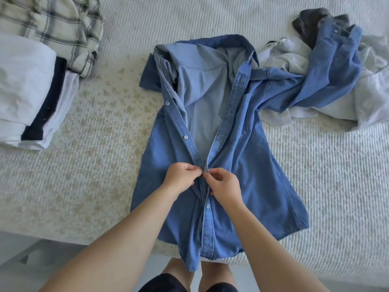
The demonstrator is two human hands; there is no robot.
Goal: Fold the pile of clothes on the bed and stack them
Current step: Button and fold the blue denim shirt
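hands: left (181, 175), right (223, 186) pinch denim shirt (242, 165) placket | folded stack (27, 91) left | unfolded pile (336, 70) right

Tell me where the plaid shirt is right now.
In the head view, the plaid shirt lies at the bed's far left corner, behind the folded stack and left of the denim shirt.
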